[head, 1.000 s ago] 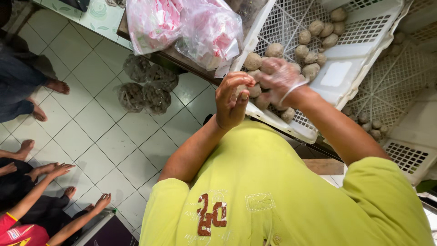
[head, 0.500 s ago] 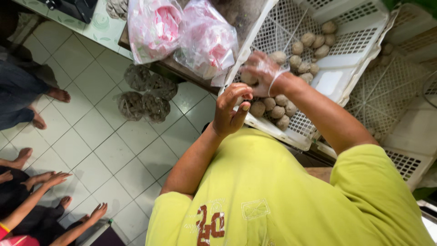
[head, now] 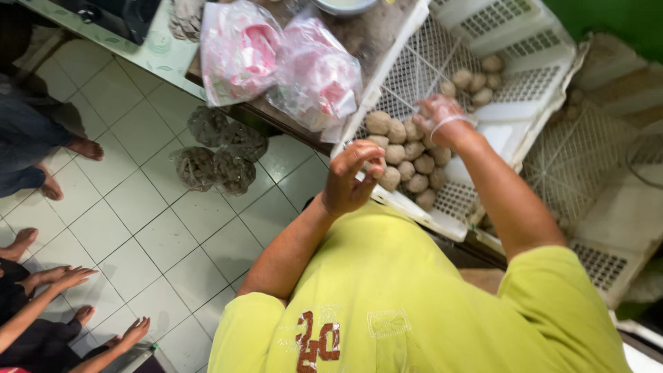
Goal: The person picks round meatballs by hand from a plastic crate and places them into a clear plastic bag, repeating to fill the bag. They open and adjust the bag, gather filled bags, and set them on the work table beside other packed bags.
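My right hand (head: 442,117), in a thin clear plastic glove, reaches down into a white slatted plastic tray (head: 532,131), right beside a cluster of round brown balls (head: 407,155). Its fingertips point away from me, so what they hold is hidden. A second small group of balls (head: 480,76) lies farther back in the tray. My bare left hand (head: 352,176) hovers at the tray's near edge with its fingers loosely curled, and nothing shows in it. I wear a yellow-green shirt (head: 414,304).
Two clear bags of pink stuff (head: 283,62) sit on the counter left of the tray. Netted dark bundles (head: 214,155) lie on the white tiled floor. Other people's bare feet (head: 86,148) and hands (head: 69,276) are at the left. More slatted trays (head: 594,166) stand at the right.
My hands, together near my chest a second ago, have parted. The gloved right hand went forward into the tray, and the left hand stayed back at its edge.
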Tool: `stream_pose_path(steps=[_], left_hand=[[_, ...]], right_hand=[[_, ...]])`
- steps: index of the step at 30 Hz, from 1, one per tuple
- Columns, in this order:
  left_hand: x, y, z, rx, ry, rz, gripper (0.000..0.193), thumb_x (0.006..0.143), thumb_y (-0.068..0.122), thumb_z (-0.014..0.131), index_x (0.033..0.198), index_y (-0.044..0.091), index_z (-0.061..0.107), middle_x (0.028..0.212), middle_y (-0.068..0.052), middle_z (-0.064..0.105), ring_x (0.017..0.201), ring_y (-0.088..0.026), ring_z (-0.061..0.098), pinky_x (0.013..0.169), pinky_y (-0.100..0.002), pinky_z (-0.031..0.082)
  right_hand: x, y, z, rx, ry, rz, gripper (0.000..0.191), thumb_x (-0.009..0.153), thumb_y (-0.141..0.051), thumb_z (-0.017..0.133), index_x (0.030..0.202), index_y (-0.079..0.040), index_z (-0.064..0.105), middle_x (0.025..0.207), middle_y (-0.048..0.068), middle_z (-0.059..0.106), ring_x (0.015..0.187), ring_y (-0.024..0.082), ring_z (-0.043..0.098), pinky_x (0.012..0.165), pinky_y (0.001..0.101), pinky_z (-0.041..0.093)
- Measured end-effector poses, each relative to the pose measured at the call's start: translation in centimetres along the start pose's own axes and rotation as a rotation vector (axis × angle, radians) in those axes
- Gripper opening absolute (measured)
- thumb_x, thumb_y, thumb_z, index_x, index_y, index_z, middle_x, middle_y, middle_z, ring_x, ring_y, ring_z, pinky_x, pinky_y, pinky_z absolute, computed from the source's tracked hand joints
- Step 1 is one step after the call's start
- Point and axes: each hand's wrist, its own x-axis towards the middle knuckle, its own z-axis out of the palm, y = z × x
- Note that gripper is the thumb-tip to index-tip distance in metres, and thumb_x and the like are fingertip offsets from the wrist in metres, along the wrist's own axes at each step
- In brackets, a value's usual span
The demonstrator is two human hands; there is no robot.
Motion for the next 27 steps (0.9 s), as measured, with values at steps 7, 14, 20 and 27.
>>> stream_pose_path(steps=[7,14,20,27], left_hand=[[0.8,0.6,-0.7,0.128,-0.075,0.004,0.024,0.101,0.019,0.069,0.119,0.006,0.062,0.109,-0.011,0.068,0.092,-0.026,0.072,0.083,-0.036,0.059],[0.4,1.2,-0.3,0.374,-0.318,0.023,0.029,0.097,0.028,0.069,0.119,0.009,0.067,0.111,-0.008,0.071,0.085,-0.026,0.072,0.072,-0.039,0.057],[0.4,0.3,-0.5,0.377,-0.329,0.123,0.031,0.098,0.028,0.067,0.123,0.009,0.064,0.112,-0.009,0.069,0.092,-0.029,0.072,0.078,-0.041,0.057],[0.2,0.4,-0.5,0.332,-0.27,0.109,0.034,0.098,0.029,0.068,0.124,0.008,0.064,0.118,-0.013,0.068,0.099,-0.032,0.071,0.085,-0.043,0.059]], right_hand=[[3.0,-2.2,0.7,0.036,0.01,0.156,0.031,0.096,-0.033,0.071,0.115,-0.009,0.076,0.116,0.022,0.071,0.11,0.04,0.065,0.099,0.0467,0.05],[1.8,-6.4,-1.8,0.555,-0.047,0.312,0.036,0.093,-0.029,0.074,0.123,-0.01,0.071,0.101,0.012,0.072,0.087,0.03,0.07,0.081,0.0449,0.056],[0.8,-10.3,2.0,0.321,-0.064,-0.079,0.058,0.079,-0.023,0.081,0.132,-0.007,0.061,0.116,0.009,0.064,0.104,0.026,0.064,0.09,0.0395,0.053],[-2.9,-9.5,6.8,0.592,-0.134,-0.195,0.041,0.09,-0.026,0.061,0.13,-0.016,0.062,0.124,0.012,0.067,0.119,0.027,0.063,0.104,0.0386,0.05]])
